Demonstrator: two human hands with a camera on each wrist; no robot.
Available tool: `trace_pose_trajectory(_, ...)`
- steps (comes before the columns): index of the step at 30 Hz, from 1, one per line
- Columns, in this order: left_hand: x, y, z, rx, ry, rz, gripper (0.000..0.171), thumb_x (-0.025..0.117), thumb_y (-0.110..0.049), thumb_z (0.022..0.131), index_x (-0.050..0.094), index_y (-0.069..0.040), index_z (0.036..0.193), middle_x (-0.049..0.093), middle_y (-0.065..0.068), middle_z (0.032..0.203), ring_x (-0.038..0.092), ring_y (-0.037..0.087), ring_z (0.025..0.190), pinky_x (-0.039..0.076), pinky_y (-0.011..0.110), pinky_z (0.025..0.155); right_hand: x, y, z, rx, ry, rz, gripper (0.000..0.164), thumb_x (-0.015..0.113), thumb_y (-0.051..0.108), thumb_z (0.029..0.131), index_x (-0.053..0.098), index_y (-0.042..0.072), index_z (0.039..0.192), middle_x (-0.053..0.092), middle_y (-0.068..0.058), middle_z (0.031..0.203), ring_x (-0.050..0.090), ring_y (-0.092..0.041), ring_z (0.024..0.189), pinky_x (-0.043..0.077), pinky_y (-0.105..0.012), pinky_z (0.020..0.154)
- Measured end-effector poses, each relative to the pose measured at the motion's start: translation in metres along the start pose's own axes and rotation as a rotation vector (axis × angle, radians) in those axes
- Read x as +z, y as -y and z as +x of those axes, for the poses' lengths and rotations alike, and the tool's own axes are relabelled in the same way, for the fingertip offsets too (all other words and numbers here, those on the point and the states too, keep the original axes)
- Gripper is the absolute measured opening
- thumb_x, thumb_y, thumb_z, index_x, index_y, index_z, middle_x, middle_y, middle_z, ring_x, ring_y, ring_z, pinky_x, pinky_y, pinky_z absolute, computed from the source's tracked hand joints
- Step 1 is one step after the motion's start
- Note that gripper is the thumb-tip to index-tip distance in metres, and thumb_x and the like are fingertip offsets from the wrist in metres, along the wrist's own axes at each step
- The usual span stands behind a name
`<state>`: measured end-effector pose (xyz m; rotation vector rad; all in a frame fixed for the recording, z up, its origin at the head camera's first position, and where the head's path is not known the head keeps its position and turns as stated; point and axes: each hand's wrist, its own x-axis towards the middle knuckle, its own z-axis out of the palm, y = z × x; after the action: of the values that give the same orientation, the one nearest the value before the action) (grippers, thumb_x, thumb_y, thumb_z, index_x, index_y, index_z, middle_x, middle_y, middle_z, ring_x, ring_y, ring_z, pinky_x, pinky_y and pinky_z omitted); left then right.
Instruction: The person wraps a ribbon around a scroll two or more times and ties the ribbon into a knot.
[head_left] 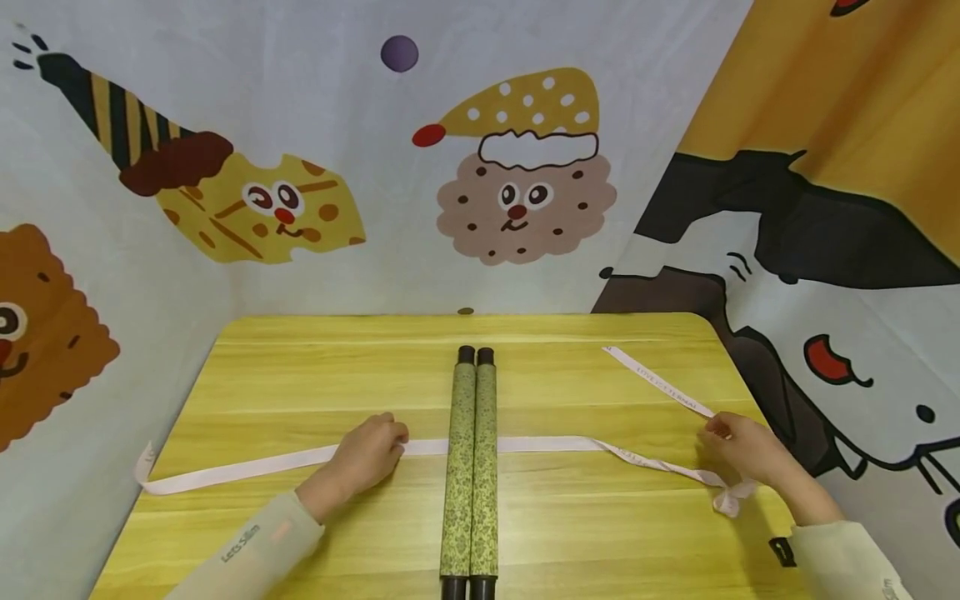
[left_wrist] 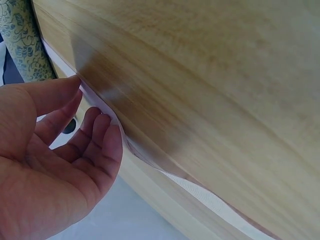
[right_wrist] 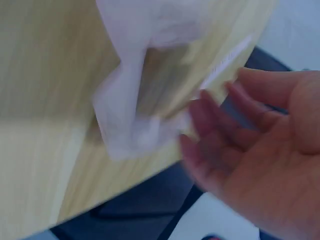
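Observation:
Two rolled scrolls [head_left: 472, 467] in green patterned cloth with black ends lie side by side on the table. A pale pink ribbon [head_left: 546, 443] passes beneath them and stretches out to both sides. Left of the scrolls, my left hand [head_left: 367, 457] pinches the ribbon at its edge; in the left wrist view the thumb and forefinger meet at the ribbon [left_wrist: 111, 116]. My right hand [head_left: 750, 450] is at the table's right side, by the ribbon's twisted, looped part. Its fingers are loosely bent in the right wrist view, beside the blurred ribbon [right_wrist: 131, 100], with no clear pinch on it.
The yellow wood-grain table [head_left: 360, 375] has rounded far corners. A printed ribbon end [head_left: 652, 379] points toward the back right. Cartoon-printed cloth [head_left: 420, 250] hangs behind and around the table. A small black item [head_left: 782, 551] shows near the right sleeve.

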<state>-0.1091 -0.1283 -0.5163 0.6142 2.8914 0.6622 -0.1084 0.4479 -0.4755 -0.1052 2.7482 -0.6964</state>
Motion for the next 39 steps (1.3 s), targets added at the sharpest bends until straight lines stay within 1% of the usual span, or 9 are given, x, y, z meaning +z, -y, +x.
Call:
trace_pose_trajectory(3,0.0,0.0,0.0,0.001,-0.004,-0.001,0.009,0.066,-0.005,0.083,0.069,-0.01,0.089,0.056,-0.001,0.079,0.052,0.014,0.074,0.05,0.032,0.063,0.016,0.018,0.005,-0.126,-0.119,-0.106,0.015,0.061,0.017,0.091,0.064,0.003,0.097,0.065,-0.008,0.086,0.058,-0.021,0.075,0.049,-0.043,0.063)
trace_pose_trajectory(10,0.004,-0.002,0.004,0.026,-0.074,0.046,0.01,0.065,-0.007,0.085,0.062,-0.013,0.078,0.047,-0.003,0.072,0.043,0.013,0.064,0.042,0.028,0.052,0.061,0.074,0.017,-0.25,-0.134,-0.082,0.016,0.067,0.025,0.088,0.067,0.011,0.096,0.064,0.002,0.086,0.056,-0.011,0.075,0.05,-0.037,0.064)
trace_pose_trajectory(14,0.007,-0.003,0.007,0.023,-0.118,0.098,0.008,0.068,-0.013,0.084,0.062,-0.009,0.088,0.047,0.0,0.078,0.04,0.016,0.068,0.04,0.029,0.054,0.083,0.097,0.028,-0.309,-0.168,-0.128,0.025,0.071,0.032,0.083,0.067,0.011,0.096,0.064,0.0,0.088,0.056,-0.012,0.078,0.051,-0.038,0.066)
trace_pose_trajectory(17,0.007,-0.004,0.01,0.004,-0.101,0.132,0.022,0.071,-0.018,0.082,0.062,-0.005,0.098,0.052,0.002,0.081,0.043,0.019,0.07,0.042,0.032,0.058,0.097,0.106,0.035,-0.338,-0.179,-0.163,0.023,0.072,0.031,0.082,0.068,0.012,0.094,0.063,0.002,0.085,0.055,-0.01,0.075,0.05,-0.036,0.063)
trace_pose_trajectory(20,0.007,-0.004,0.012,-0.024,-0.045,0.117,0.022,0.073,-0.018,0.081,0.062,-0.004,0.095,0.058,0.004,0.078,0.05,0.019,0.069,0.046,0.035,0.06,0.106,0.111,0.038,-0.361,-0.185,-0.197,0.014,0.071,0.023,0.083,0.068,0.013,0.092,0.062,0.004,0.082,0.054,-0.009,0.073,0.05,-0.033,0.061)
trace_pose_trajectory(23,0.005,-0.005,0.012,-0.058,0.009,0.047,0.012,0.071,-0.013,0.082,0.061,-0.008,0.081,0.059,0.0,0.07,0.052,0.017,0.064,0.047,0.034,0.058,0.108,0.115,0.037,-0.384,-0.196,-0.221,0.006,0.069,0.012,0.083,0.069,0.011,0.089,0.063,0.003,0.081,0.056,-0.011,0.074,0.052,-0.034,0.062)
trace_pose_trajectory(28,0.004,-0.004,0.008,-0.074,0.041,-0.002,0.026,0.067,0.0,0.08,0.052,-0.016,0.065,0.048,-0.003,0.065,0.043,0.016,0.062,0.041,0.031,0.057,0.103,0.118,0.033,-0.351,-0.153,-0.147,0.011,0.063,0.002,0.085,0.068,0.007,0.093,0.067,-0.002,0.084,0.058,-0.013,0.073,0.053,-0.036,0.063)
trace_pose_trajectory(33,-0.002,-0.005,0.005,-0.081,0.03,-0.007,0.022,0.066,0.003,0.079,0.051,-0.013,0.071,0.049,-0.002,0.067,0.045,0.017,0.064,0.042,0.032,0.059,0.094,0.115,0.029,-0.269,-0.043,-0.055,0.018,0.053,-0.001,0.089,0.065,0.007,0.1,0.068,-0.005,0.09,0.058,-0.013,0.078,0.051,-0.036,0.066)
trace_pose_trajectory(39,-0.013,-0.002,0.002,-0.179,0.061,-0.155,0.013,0.06,-0.004,0.089,0.048,-0.008,0.084,0.05,0.0,0.064,0.044,0.014,0.053,0.041,0.026,0.046,0.078,0.105,0.026,-0.227,0.032,-0.038,0.022,0.053,-0.004,0.086,0.065,0.009,0.1,0.067,-0.005,0.091,0.057,-0.015,0.079,0.049,-0.037,0.068)
